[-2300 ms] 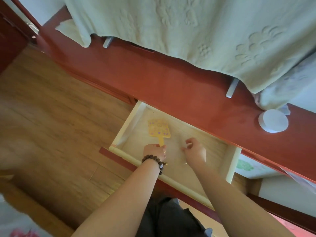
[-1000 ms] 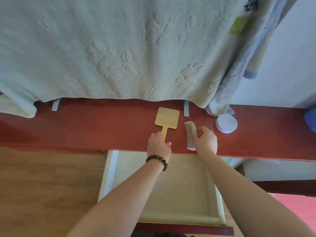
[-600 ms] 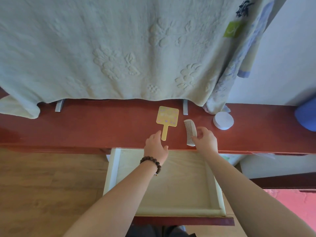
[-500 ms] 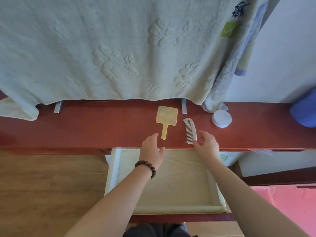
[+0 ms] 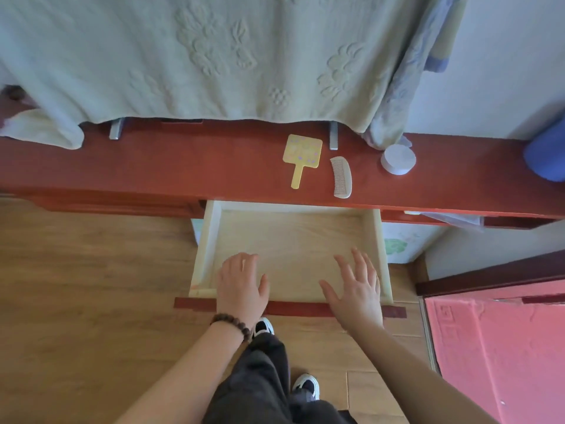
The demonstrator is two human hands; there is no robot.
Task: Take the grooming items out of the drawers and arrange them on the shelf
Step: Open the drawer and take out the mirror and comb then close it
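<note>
1. Left hand (image 5: 242,286) is flat and relaxed, fingers straight and close together, nothing in it. It sits low centre of the frame, over the front edge of the open drawer (image 5: 375,240); can't really tell if the palm is actually touching the wood or just above it. There's a dark bead bracelet (image 5: 233,323) on that wrist.
2. Right hand (image 5: 356,288) is spread wide, fingers fanned, thumb out to the left, also holding nothing. It's just right of the left hand, over the drawer's front right corner.
3. Both forearms come up from the bottom edge, angling in toward the drawer, palms down.
4. The drawer is pulled out in the middle of the frame, with a pale wood bottom and a red front strip under the hands.
5. Above it, on the red shelf (image 5: 183,166), the yellow hand mirror (image 5: 301,156) lies flat, handle pointing toward the drawer. The white comb (image 5: 342,177) lies just to its right, not touching.
6. Further right on the shelf there's a round white container (image 5: 398,159).
7. A pale green towel (image 5: 198,56) hangs across the top.
</note>
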